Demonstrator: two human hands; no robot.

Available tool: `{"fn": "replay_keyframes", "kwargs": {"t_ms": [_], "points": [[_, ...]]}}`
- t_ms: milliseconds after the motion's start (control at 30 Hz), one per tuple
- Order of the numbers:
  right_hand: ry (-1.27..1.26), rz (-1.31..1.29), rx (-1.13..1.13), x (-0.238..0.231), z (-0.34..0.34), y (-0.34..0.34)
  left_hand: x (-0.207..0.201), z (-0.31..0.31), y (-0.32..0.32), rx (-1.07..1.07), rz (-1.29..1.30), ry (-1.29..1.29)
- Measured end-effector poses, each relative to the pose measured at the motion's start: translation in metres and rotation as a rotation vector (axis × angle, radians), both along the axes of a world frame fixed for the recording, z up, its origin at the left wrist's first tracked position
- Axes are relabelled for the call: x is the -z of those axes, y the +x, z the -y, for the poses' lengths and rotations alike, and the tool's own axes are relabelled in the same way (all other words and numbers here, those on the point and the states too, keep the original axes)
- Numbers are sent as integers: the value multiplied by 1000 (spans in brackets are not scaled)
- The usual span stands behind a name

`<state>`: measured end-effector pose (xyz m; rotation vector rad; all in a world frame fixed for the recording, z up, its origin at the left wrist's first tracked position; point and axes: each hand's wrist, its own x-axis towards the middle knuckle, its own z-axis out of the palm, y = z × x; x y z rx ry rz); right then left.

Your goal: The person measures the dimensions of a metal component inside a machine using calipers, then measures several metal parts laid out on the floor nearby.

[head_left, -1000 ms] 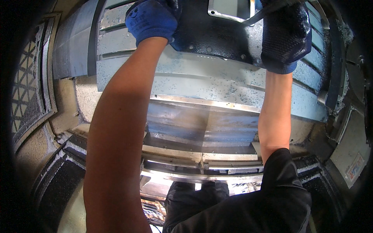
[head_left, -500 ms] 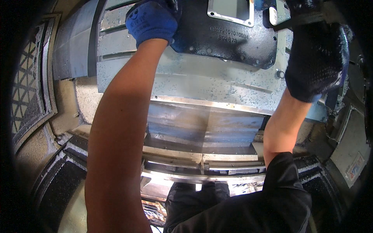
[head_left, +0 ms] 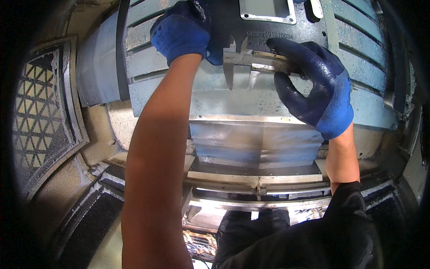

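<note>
A black metal casting with raised lettering and a square, bare-metal-rimmed opening lies at the top of the view. My left hand, in a blue glove with a dark coated palm, is closed at the casting's left edge; its fingertips are partly hidden. In front of the casting, my gloved right hand grips a caliper between thumb and fingers. The caliper's beam runs sideways over the casting's near edge. Its jaws stand slightly apart, pointing toward me, with nothing visible between them.
Beneath the casting is a slotted machine table, wet and scattered with chips. Sloping metal covers lie on my side of it. A chip-covered panel with triangular holes stands at the left. Metal rails cross below.
My right hand has come inward from the far right, bringing the caliper to the casting's near edge. My left hand stays at the casting, while the whole view has shifted slightly.
</note>
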<state>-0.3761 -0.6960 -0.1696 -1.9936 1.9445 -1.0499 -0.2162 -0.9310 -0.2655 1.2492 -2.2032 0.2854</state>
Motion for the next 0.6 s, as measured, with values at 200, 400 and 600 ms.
{"fn": "replay_keyframes", "kwargs": {"t_ms": [200, 400, 600], "points": [[4, 18, -25, 3, 1, 1, -3, 0, 4, 11, 16, -32], [8, 20, -20, 6, -1, 0, 0, 1, 3, -7, 26, -22], [28, 12, -7, 3, -3, 2, 1, 3, 4, -33, 58, -54]]}}
